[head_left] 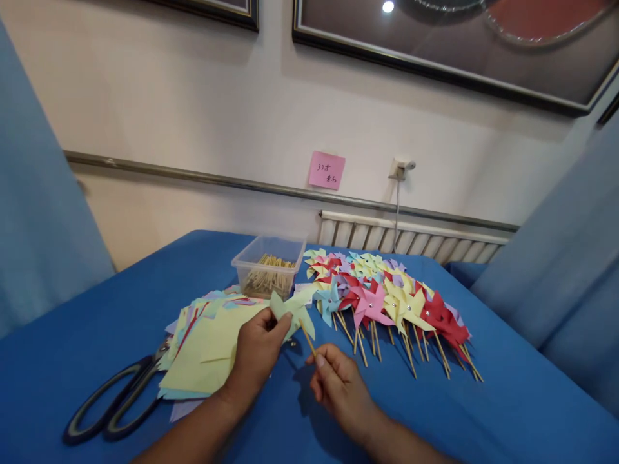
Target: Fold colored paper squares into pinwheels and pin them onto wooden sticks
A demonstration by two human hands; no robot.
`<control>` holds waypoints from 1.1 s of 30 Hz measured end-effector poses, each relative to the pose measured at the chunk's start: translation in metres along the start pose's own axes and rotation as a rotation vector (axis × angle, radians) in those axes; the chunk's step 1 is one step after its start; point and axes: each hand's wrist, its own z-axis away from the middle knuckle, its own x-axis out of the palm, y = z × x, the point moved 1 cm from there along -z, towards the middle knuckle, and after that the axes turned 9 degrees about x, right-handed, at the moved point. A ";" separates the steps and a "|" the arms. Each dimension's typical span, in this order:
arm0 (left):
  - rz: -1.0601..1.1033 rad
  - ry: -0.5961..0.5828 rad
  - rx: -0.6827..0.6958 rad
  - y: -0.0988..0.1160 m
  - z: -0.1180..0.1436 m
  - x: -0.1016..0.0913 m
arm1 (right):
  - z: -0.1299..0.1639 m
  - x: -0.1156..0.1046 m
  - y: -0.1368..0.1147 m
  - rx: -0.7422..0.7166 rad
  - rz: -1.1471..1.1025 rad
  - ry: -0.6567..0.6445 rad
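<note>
Holding green pinwheel (293, 311), stick (308, 339) pinched

We have the table (97, 322) before us, its far edge against the wall. Near the far edge, about mid-table, stands the tub (271, 264), with sticks (267, 278) in it. Right of the tub, the finished pinwheels (391, 299) lie in overlapping rows running toward the right edge. In front of the tub lies the paper stack (207, 354), and the scissors (116, 399) rest just left of it, toward the near left corner. Our left hand (258, 351) holds a pinwheel (293, 309) over the stack's right side; our right hand (338, 383) sits beside it, pinching the pinwheel's stick (307, 338).
</note>
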 end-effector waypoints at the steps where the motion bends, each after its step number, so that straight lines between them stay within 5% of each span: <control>1: -0.002 -0.014 -0.002 -0.001 -0.001 0.000 | 0.001 0.000 0.000 0.027 -0.020 -0.044; 14: -0.073 -0.164 -0.075 0.009 0.014 0.015 | -0.001 -0.009 0.008 0.116 -0.161 -0.194; 33: 0.053 -0.201 -0.258 0.011 0.024 0.028 | -0.005 -0.010 0.012 0.180 -0.382 -0.089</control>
